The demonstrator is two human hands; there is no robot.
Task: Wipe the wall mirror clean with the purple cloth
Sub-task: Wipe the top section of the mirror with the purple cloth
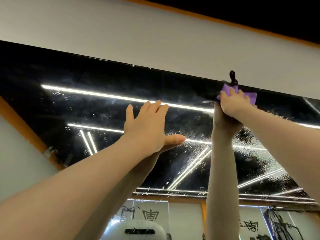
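The wall mirror [97,108] fills the middle of the head view, dark, reflecting ceiling light strips and speckled with water droplets. My right hand [233,103] presses the purple cloth [249,97] against the glass right at the mirror's top edge, fingers spread over the cloth. A black loop of the cloth sticks up above the edge. My left hand [149,129] lies flat on the glass with fingers straight and thumb out to the right, holding nothing. Both arms are mirrored in the glass.
A white wall band [155,40] runs above the mirror, topped by an orange trim [242,25] and dark ceiling. An orange frame strip [26,134] borders the mirror on the left. Reflected lower down are wall panels with characters.
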